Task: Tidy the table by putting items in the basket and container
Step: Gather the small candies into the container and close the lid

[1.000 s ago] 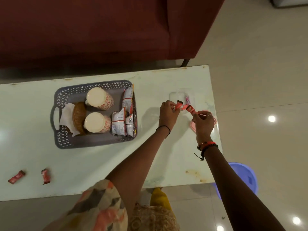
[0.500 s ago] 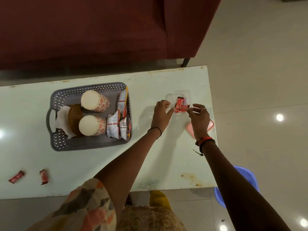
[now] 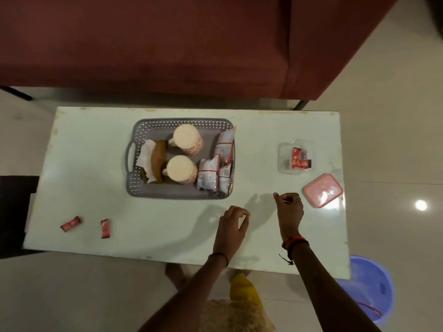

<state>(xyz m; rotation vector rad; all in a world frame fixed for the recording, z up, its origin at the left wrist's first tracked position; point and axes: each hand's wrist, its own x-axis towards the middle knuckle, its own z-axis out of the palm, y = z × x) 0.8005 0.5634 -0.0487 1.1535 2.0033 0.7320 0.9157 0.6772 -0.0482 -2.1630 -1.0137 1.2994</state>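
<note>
A: Where do things stand on the table?

B: Both hands hover empty over the near edge. The left hand is loosely curled, fingers half bent, gripping nothing. The right hand is also loosely closed around nothing, thumb out toward ten o'clock.

A: And the clear container?

B: At two o'clock from the right hand, open, with red candy wrappers inside. Its pink lid lies just beside it at five o'clock, off the box.

A: What is left out?

B: Two red candies at the near left, far out at nine o'clock from the left hand. The grey basket already holds two cups, snack packets and a brown woven piece on a napkin.

A: Risks?

B: The candies are small and flat on a glossy top, so I reckon a hurried pinch could skid one off the near edge. The long carry across to the container could also clip the basket, and the lid sits close to the table's right edge, where a careless sweep might knock it down toward the blue tub.
</note>
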